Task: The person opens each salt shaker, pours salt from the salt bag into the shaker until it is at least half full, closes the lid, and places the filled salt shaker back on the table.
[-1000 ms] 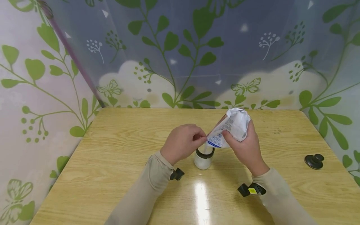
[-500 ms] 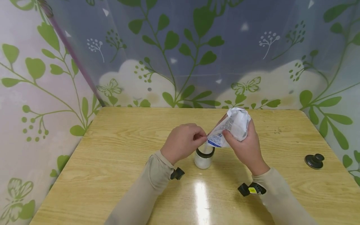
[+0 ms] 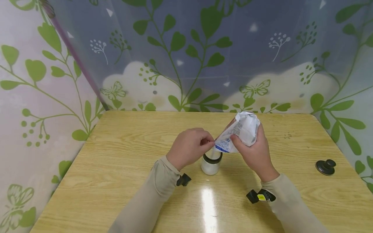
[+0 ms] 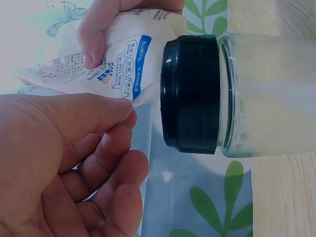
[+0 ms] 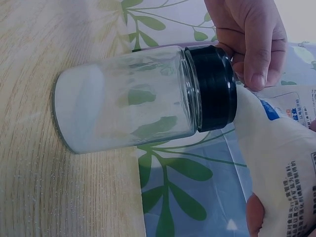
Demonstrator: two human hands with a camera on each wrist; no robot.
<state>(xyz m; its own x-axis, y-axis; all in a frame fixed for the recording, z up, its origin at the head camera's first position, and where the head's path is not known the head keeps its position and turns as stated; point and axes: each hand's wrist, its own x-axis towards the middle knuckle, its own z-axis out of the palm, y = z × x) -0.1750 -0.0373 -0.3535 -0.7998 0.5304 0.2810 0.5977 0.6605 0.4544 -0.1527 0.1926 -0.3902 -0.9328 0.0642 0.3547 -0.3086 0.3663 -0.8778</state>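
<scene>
A glass jar (image 3: 209,169) with a black collar (image 5: 212,89) stands upright on the table, white grains (image 5: 81,106) settled in its bottom. My right hand (image 3: 257,153) grips a white printed bag (image 3: 247,131) from its side, thumb across the front. The bag is tilted down to the left, its blue-striped corner right at the jar's mouth. Thumb and forefinger of my left hand (image 3: 189,147) pinch that corner; its other fingers (image 4: 126,202) curl loosely. Between bag and jar mouth a thin whitish stream shows in the head view.
A black lid with a knob (image 3: 325,167) lies on the right of the wooden table (image 3: 116,181). Fine grains are scattered on the wood near the jar in the right wrist view. A leaf-patterned curtain (image 3: 186,58) stands along the back edge.
</scene>
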